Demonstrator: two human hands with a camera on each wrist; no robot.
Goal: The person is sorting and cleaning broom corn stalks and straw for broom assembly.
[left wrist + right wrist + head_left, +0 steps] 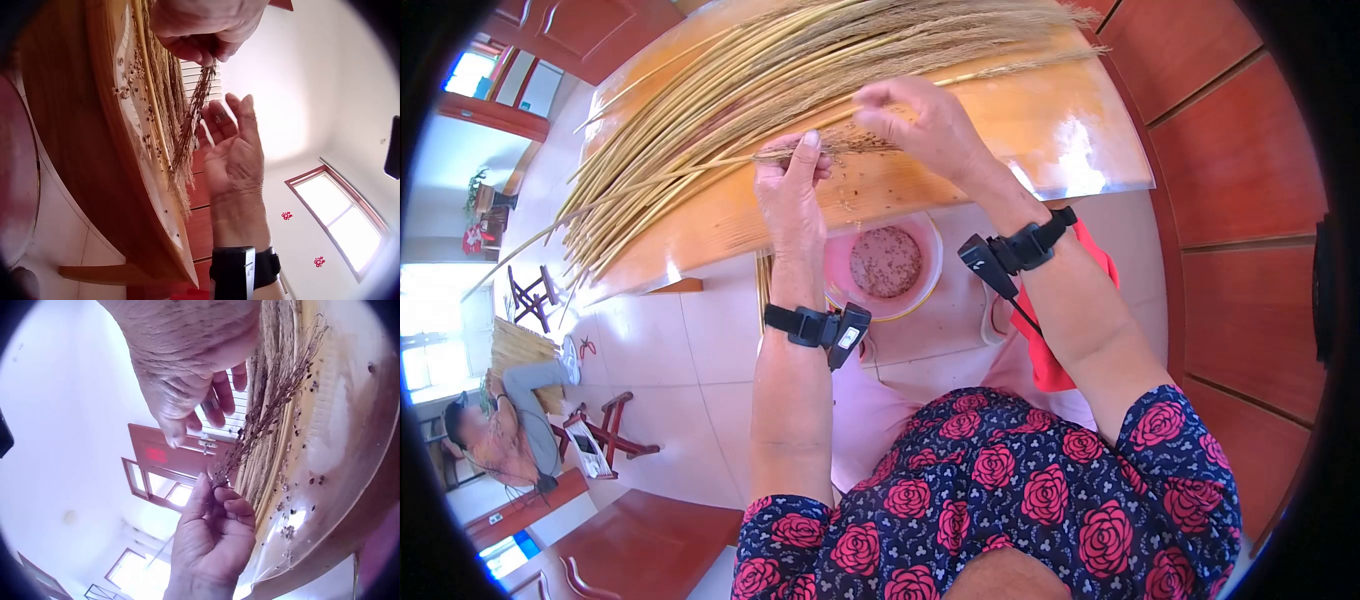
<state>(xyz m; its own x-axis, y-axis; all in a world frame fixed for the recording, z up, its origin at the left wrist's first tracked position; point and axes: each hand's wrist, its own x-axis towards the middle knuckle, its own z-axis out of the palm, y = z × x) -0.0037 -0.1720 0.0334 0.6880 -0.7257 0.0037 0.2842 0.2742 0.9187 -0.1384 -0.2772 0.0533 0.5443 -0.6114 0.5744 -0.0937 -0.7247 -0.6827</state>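
My left hand (792, 200) pinches a broomcorn stalk just below its seed head, with the thumb on top. The reddish-brown seed head (269, 419) fans out past my fingertips, with dark seeds on its thin branches. Beside that head, my right hand (930, 125) is held up with its fingers loosely spread and nothing in its grasp. In the left wrist view the right palm (234, 162) faces the seed head. A large bundle of pale stalks (670, 150) lies across the wooden table (720, 235), beyond both hands.
Loose seeds (287, 531) are scattered along the table's near edge. Below that edge, a pink basin (933, 262) on the floor holds seeds. A person (510, 430) sits at the far left near folding stools (615, 430). Red cabinets (1240, 150) stand at the right.
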